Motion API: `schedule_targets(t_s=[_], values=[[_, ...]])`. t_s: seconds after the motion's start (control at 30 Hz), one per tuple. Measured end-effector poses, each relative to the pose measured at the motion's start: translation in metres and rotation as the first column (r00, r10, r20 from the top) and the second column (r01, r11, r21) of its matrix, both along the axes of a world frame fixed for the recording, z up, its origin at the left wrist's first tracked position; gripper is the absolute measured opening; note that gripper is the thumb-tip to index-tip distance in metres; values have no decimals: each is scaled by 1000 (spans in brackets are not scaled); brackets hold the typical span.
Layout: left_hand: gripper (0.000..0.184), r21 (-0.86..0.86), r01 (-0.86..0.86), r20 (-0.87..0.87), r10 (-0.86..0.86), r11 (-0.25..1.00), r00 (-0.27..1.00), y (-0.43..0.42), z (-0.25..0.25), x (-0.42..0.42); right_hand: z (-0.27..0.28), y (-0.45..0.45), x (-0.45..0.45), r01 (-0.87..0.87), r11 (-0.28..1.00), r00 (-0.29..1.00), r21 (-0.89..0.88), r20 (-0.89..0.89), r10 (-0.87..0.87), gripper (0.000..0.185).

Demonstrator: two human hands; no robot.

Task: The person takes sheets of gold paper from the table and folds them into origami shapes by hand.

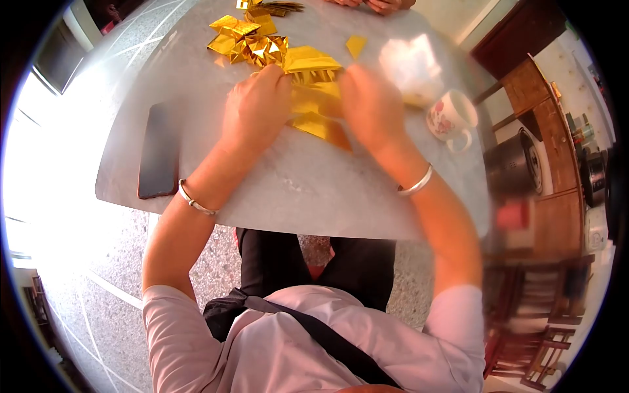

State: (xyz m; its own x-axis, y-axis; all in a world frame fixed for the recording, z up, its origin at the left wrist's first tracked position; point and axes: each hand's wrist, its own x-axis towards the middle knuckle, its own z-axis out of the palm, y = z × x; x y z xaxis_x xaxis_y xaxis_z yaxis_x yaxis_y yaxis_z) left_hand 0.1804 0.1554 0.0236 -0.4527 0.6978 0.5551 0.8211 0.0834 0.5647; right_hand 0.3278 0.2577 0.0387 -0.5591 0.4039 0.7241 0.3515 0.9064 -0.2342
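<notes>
Two hands are working at one gold sheet (318, 99) above the bench (282, 196); the left grip (257, 101) is clenching at its left side, and the right grip (372, 103), blurring with motion, is appearing to be pinching the right side; exact fingertip placement is hiding behind the knuckles.

The present step is seeming to be one of spreading or shaping the sheet between both grips; a second gold piece (321, 129) is lying just below, its lower corner pointing toward the person. Any further handling is calling for matched, gentle tension and for aligned edges; uneven pulling is risking a crease or a tear in material that is looking thin.

Crumpled and folded gold pieces (259, 47) are lying beyond the left grip; a small gold piece (356, 46) is lying apart, beyond the right grip; a blurred white item (411, 65) is sitting beyond and to the right, its nature not showing; a patterned mug (449, 118) is standing near it; a dark phone (159, 152) is lying to the left; another person's hands (383, 5) are resting at the far edge.
</notes>
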Motion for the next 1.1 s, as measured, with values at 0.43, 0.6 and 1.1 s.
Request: schedule_targets(t_s=[0.43, 0.6, 1.1], values=[[18, 35, 10, -13, -10, 999, 1000, 1, 1, 3, 7, 1, 2, -35, 997, 998, -66, 51, 39, 22], [20, 15, 23, 1, -23, 1000, 1000, 2, 0, 2, 7, -3, 1, -35, 997, 997, -68, 62, 39, 22], [21, 9, 33, -34, -32, 999, 999, 1, 0, 1, 4, -5, 0, -67, 994, 991, -89, 106, 76, 16]])
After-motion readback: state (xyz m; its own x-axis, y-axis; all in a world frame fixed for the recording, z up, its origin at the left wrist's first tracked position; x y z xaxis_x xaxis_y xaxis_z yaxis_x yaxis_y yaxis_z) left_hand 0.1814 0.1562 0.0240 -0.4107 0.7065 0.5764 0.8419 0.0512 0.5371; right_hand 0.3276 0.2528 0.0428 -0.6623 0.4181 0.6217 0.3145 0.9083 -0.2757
